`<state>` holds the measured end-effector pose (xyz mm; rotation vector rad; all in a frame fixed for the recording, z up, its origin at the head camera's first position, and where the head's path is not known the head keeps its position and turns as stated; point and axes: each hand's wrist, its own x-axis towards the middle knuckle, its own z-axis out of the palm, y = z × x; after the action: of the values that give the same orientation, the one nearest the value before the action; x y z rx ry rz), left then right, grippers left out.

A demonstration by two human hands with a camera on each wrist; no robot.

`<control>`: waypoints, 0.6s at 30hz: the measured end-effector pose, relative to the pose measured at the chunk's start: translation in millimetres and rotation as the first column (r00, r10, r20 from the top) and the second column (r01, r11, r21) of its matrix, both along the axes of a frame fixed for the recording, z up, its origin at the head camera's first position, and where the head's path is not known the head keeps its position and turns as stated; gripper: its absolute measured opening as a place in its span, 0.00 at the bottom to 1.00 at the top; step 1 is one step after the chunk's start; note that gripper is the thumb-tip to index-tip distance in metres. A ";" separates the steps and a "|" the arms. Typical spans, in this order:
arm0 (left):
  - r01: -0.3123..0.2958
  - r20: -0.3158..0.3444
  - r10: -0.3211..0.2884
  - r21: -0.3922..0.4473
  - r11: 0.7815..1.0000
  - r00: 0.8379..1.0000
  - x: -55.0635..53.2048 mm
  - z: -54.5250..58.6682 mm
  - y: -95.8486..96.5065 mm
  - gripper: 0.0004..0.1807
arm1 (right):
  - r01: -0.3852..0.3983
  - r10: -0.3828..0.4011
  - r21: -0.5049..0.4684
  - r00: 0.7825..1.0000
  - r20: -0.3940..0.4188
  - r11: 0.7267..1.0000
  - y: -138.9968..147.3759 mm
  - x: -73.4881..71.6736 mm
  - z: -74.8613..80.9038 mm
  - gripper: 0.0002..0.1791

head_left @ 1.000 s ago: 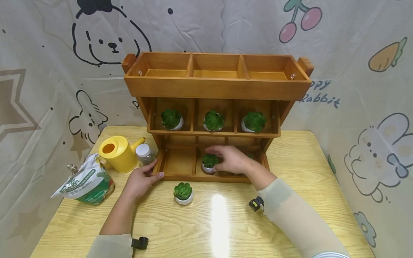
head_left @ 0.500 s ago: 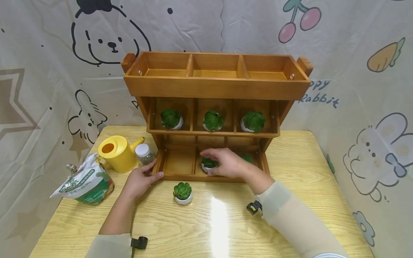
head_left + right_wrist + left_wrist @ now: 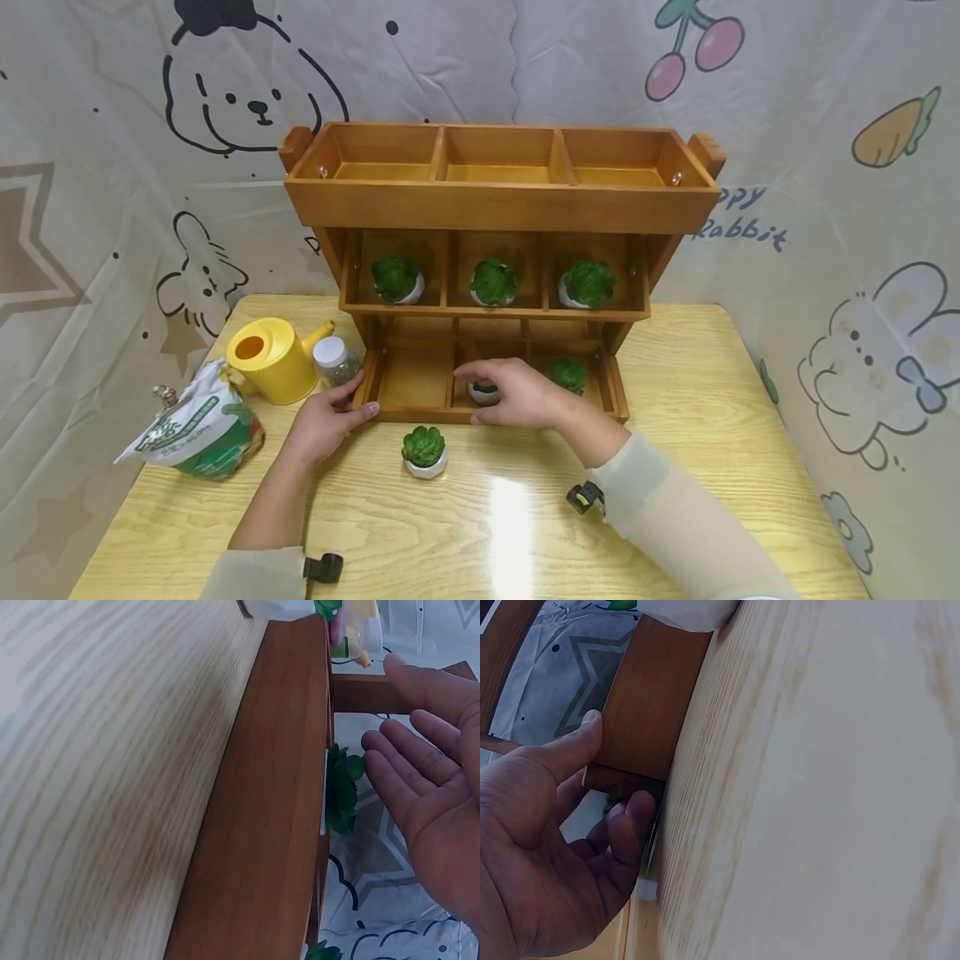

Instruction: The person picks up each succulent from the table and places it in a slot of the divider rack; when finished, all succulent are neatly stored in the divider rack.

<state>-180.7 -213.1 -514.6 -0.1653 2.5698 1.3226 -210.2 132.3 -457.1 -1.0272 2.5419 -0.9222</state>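
Note:
A three-tier wooden plant rack (image 3: pixel 502 207) stands on the table. My left hand (image 3: pixel 321 427) holds the left front corner of its bottom tray (image 3: pixel 649 697), with the thumb on the upper edge and the fingers around the end. Over the tray's middle compartment, my right hand (image 3: pixel 521 396) hovers with fingers loosely extended. Beneath it sits a potted succulent (image 3: pixel 483 393), partly hidden; in the right wrist view the fingers are just off its leaves (image 3: pixel 343 791). Another succulent (image 3: pixel 566 375) occupies the right compartment. One more white-potted succulent (image 3: pixel 424 452) stands before the rack.
Three succulents line the middle tier (image 3: pixel 495 312). Left of the rack are a yellow watering can (image 3: pixel 281 362), a clear jar with white lid (image 3: pixel 333 358), and a white and green bag (image 3: pixel 202 425). Printed cloth (image 3: pixel 585 67) hangs behind.
My right hand has let go of the succulent in the middle compartment and moved slightly toward me and left, uncovering the right compartment's succulent. My left hand keeps its place.

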 end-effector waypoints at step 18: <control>-0.010 -0.004 0.010 -0.005 1.000 1.000 1.1 -0.8 0.3 0.44 | -0.081 0.090 -0.081 0.990 0.107 0.993 -18.1 18.0 -8.4 0.37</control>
<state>-179.7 -212.8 -515.4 -0.1765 2.5792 1.3214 -192.3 114.2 -465.5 -1.0668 2.3703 -1.0294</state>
